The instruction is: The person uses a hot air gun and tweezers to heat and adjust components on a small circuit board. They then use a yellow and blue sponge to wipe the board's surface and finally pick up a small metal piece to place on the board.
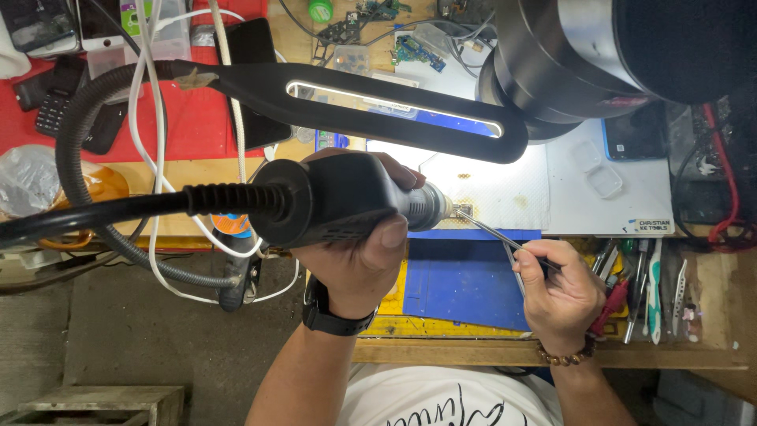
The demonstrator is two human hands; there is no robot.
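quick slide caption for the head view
Left hand aims black hot-air handpiece; right hand holds metal tweezers at small chip.

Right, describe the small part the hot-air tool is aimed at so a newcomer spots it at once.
Start at the long black lamp head across the bench. Below it lies a white mat; at its front edge sits a small square chip, between the hot-air tool nozzle and the tweezers. It alone sits on a browned patch.
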